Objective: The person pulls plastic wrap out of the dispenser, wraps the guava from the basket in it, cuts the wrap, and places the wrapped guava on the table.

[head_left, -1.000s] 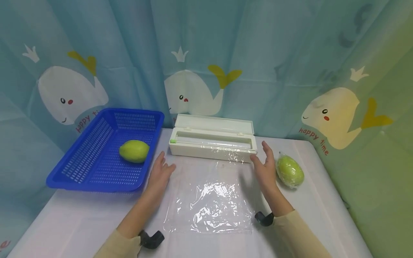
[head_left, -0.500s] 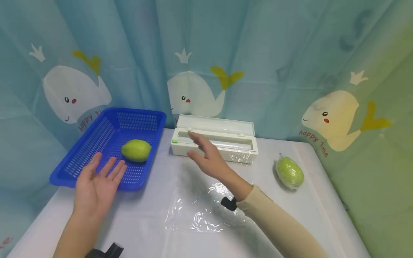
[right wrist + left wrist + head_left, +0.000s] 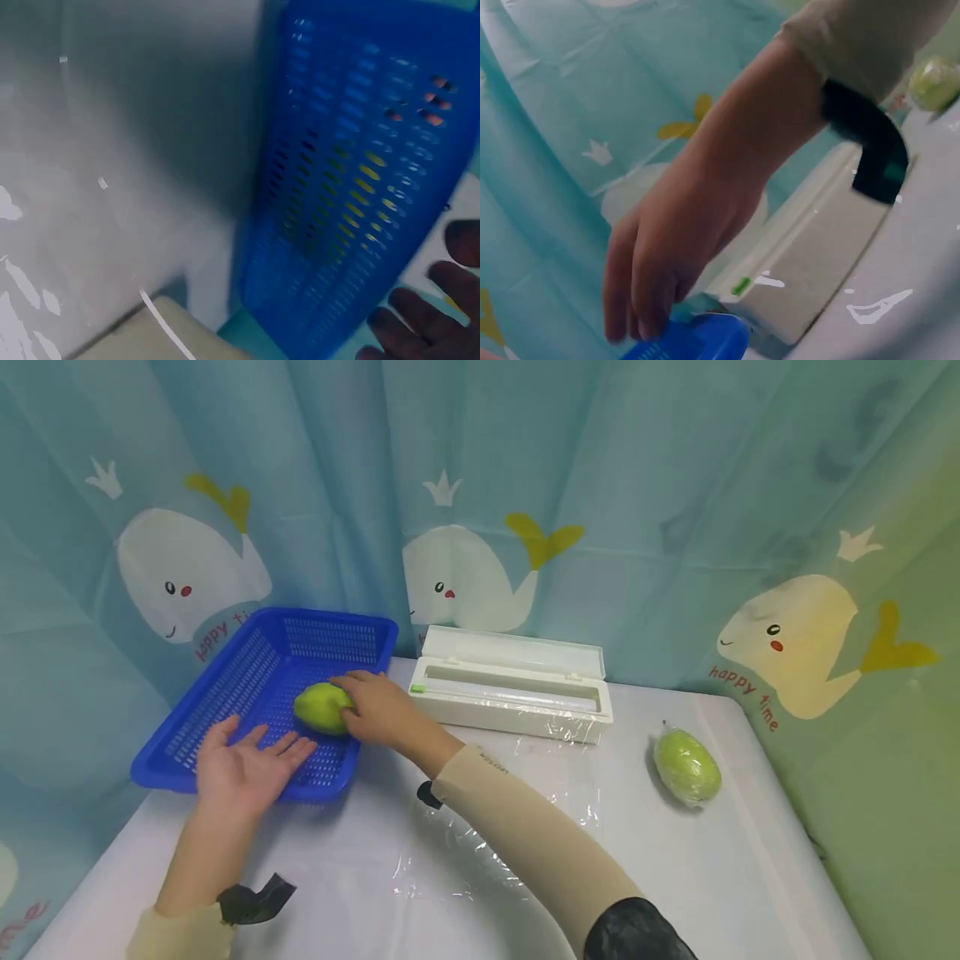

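Observation:
A yellow-green oval fruit (image 3: 322,707) lies in the blue basket (image 3: 172,774). At its right end is my right hand (image 3: 386,710), reaching over the basket rim and covering part of the fruit. In the right wrist view the fingers (image 3: 420,319) are spread above the rim, and the fruit shows only through the basket's holes. Whether they touch it cannot be told. My left hand (image 3: 243,768) is palm up with loose fingers over the basket's front edge, holding nothing. A sheet of cling film (image 3: 465,852) lies on the table, partly hidden by my right arm.
Behind the sheet stands a white cling film dispenser (image 3: 517,718), lid up, with a roll inside. A second green fruit (image 3: 687,767), wrapped in film, sits on the table's right side. A whale-printed curtain (image 3: 465,443) hangs behind the table.
My right hand has crossed leftward from beside the dispenser to the fruit in the basket. My left hand has moved from the sheet's left edge to the basket front and turned palm up.

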`<state>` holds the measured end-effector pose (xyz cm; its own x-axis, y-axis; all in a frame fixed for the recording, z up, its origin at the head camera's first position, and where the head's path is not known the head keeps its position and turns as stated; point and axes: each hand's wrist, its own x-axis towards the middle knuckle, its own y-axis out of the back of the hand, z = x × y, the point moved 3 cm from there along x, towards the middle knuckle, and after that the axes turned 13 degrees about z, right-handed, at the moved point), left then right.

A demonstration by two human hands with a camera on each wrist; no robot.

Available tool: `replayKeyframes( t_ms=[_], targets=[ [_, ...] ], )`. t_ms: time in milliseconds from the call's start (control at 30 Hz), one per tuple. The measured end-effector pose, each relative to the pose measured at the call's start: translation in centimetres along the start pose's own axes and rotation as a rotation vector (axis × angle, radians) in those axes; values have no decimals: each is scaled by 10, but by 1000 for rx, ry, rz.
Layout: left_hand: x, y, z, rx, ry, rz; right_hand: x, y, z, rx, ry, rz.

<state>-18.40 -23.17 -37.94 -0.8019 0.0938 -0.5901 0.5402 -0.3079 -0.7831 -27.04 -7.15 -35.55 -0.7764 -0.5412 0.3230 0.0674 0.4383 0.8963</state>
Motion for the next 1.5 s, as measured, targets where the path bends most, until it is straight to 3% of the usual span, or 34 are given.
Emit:
replayKeyframes(
  t_ms=[133,267,400,633,800,900,1033,1200,1500],
  targets=[
    [6,-1,1,27,19,92,12,-18,-3,-261,10,-130],
    [14,-4,-3,30,20,165,16,-26,-5,-388,19,-196],
    [20,-8,-10,67,9,189,13,-26,-7,-398,31,-222],
    [23,-13,-17,155,-13,204,8,-23,-9,-339,51,-174],
    [25,-12,-20,105,34,175,7,-24,-15,-261,83,-163],
    [24,-13,-19,45,41,132,5,-21,-20,-229,110,-103],
    [19,-15,-17,-9,33,80,2,-11,-21,-168,130,69],
    [11,-21,-22,28,-2,12,-6,0,-13,-38,140,256],
    [2,-30,-36,94,7,-29,-24,19,11,208,126,468]
  ],
)
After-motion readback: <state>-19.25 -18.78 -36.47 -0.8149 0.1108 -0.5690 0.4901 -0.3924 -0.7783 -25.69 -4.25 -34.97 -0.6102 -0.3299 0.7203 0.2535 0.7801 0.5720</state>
